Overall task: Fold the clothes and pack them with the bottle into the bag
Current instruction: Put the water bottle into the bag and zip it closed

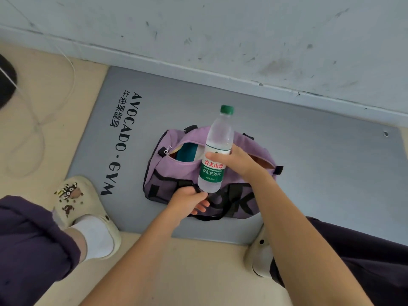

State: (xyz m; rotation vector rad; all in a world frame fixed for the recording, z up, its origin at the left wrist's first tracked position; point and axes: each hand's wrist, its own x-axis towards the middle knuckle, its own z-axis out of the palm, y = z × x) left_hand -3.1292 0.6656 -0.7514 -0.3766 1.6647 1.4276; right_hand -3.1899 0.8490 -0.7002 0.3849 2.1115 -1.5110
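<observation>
Head view: bottle over open bag.
Right hand (234, 161) fingers grip the bottle (217, 149); left hand (189, 200) fingers grip the bag (176, 171) strap (187, 184).

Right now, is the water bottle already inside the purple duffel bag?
No, the right hand holds the water bottle upright above the purple duffel bag, whose zipper is open.
</observation>
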